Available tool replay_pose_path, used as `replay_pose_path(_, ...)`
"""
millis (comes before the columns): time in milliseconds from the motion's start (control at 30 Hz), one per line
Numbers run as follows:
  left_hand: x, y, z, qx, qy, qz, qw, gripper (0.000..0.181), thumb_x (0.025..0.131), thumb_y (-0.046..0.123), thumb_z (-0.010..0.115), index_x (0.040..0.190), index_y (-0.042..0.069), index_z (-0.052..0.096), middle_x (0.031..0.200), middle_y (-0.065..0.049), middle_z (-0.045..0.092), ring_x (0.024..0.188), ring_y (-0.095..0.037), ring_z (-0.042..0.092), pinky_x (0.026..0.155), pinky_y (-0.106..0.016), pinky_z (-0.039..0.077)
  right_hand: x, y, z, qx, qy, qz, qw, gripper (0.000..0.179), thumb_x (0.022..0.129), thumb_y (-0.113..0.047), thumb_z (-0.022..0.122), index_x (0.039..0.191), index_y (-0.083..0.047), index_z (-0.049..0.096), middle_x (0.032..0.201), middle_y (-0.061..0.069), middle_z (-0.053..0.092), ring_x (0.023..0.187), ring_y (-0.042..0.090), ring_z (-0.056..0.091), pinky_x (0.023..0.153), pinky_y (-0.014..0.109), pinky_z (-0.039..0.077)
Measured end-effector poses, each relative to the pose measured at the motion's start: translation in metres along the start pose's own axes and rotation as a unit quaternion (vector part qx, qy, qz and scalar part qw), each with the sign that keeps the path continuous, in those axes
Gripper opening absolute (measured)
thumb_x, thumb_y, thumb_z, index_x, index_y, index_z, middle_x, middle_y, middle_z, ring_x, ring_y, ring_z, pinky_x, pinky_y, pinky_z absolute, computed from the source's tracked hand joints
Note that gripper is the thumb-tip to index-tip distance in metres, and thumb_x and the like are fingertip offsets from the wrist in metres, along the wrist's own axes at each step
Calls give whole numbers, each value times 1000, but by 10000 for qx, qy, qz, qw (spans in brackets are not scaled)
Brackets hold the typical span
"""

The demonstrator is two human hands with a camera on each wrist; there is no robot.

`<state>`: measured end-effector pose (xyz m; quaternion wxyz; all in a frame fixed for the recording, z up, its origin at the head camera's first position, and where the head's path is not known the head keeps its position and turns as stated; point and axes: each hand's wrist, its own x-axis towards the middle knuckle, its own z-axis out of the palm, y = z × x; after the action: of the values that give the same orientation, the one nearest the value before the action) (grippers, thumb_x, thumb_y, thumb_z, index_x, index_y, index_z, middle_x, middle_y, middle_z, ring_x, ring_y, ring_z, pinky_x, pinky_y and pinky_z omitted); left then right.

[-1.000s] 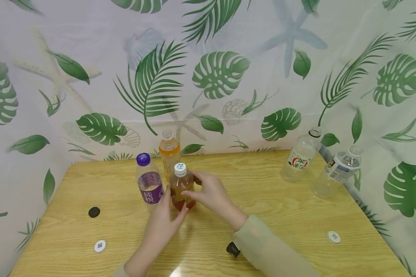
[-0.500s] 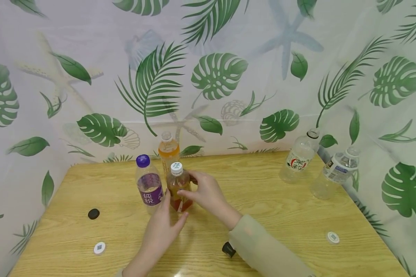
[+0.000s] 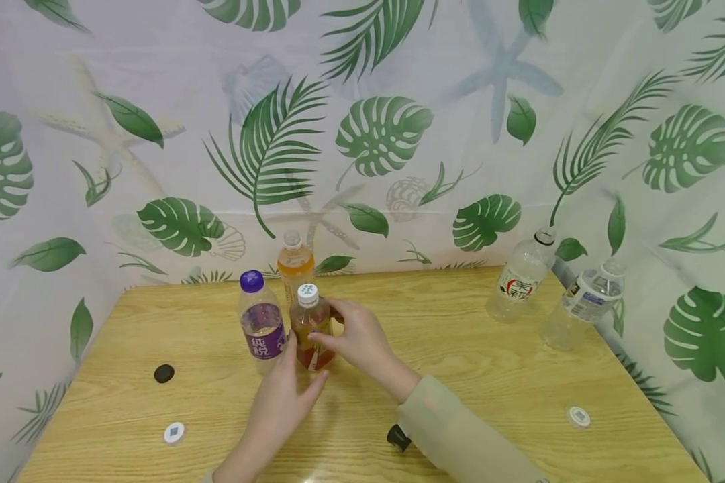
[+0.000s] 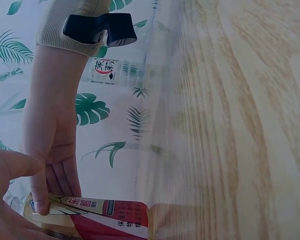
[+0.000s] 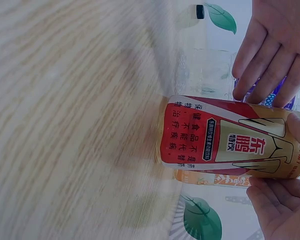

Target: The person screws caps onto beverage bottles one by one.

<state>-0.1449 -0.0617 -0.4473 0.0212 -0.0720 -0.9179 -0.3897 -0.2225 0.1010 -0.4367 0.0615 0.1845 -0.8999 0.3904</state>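
A small bottle of amber drink with a white cap (image 3: pixel 307 294) stands upright on the wooden table. My right hand (image 3: pixel 362 342) grips its upper body, thumb in front and fingers round the back. On the bottle's left side my left hand (image 3: pixel 282 389) is held close with straight fingers; whether they touch it I cannot tell. The label (image 5: pixel 245 140), red and gold, shows in the right wrist view. Just left stands a purple-capped bottle (image 3: pixel 264 329). Behind is an uncapped bottle with an orange label (image 3: pixel 296 261), partly hidden.
Two clear uncapped bottles, one with a white-green label (image 3: pixel 518 282) and one with a white-blue label (image 3: pixel 592 295), stand at the right edge. Loose on the table lie a black cap (image 3: pixel 164 373), a white cap (image 3: pixel 174 433), another white cap (image 3: pixel 578 416) and a black cap-like piece (image 3: pixel 398 438).
The amber-drink bottle has shifted slightly left and turned, so more of its red label faces front. Both hands stay around it. Little differs over the last half second.
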Motion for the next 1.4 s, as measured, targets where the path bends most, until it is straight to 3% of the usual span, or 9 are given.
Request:
replay_pose_path(333,0,-2,1,-81,-112,-144,9998,89,102,33,71,163,-11,23,167,-32,33,149,-52,44,120,-66,41,0,-1,2,35,-33,88,9999,57,91,-26,87,140,-5,66,131,14,73,122,30,71,105,43,61)
replay_pose_path(1033,-1,0,-5,51,-256,-95,9996,88,104,33,69,163,-12,23,168,-32,32,152,-50,40,122,-65,39,1,-5,3,47,-61,157,9998,57,92,-25,86,141,-6,64,129,12,72,121,29,70,107,45,60)
replay_pose_path(1267,-3,3,-11,224,-289,47,9993,88,104,35,69,163,-12,23,166,-32,34,149,-51,43,120,-64,43,0,-10,-3,138,-211,444,9987,81,90,-29,88,154,2,49,144,19,66,131,36,66,111,48,57)
replay_pose_path(1400,-8,6,-17,310,-371,95,9988,88,104,38,67,164,-10,23,165,-31,37,148,-50,46,118,-64,45,-1,-10,-6,176,-199,522,9983,86,89,-32,89,156,2,47,149,20,63,135,39,64,113,50,55)
